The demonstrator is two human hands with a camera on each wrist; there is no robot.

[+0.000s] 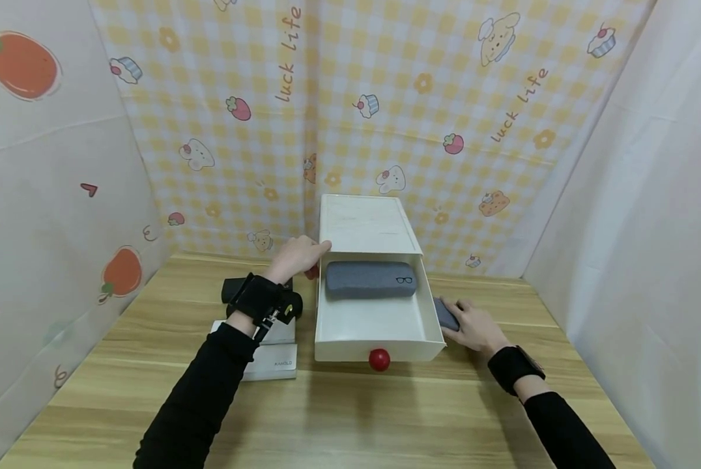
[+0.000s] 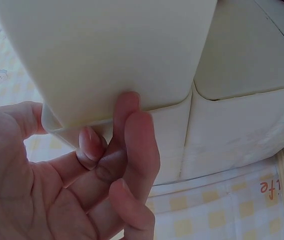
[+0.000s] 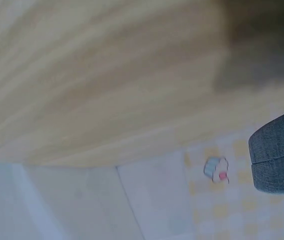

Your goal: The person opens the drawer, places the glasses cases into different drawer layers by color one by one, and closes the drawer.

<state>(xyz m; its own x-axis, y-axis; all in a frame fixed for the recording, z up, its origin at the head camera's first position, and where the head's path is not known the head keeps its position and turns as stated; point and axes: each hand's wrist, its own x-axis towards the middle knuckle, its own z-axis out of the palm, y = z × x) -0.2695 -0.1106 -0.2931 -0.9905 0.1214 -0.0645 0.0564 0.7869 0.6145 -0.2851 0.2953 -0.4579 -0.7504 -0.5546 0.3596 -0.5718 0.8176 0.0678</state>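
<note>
A white drawer box (image 1: 362,223) stands in the middle of the table, its drawer (image 1: 350,329) pulled out toward me by a red knob (image 1: 379,359). Inside the drawer, toward the back, lies a grey glasses case (image 1: 369,280) with a small glasses print. My left hand (image 1: 294,259) grips the box at its front left corner, thumb on top. In the left wrist view its fingers (image 2: 140,145) curl against the white side. To the right of the drawer, my right hand (image 1: 473,327) holds a second grey glasses case (image 1: 446,314), partly hidden by the drawer wall.
Below my left wrist are white boxes (image 1: 271,359), one with lettering, and a black item (image 1: 231,288), partly covered by my arm. A checked cloth (image 1: 350,143) hangs right behind the drawer box, with white cloths at both sides.
</note>
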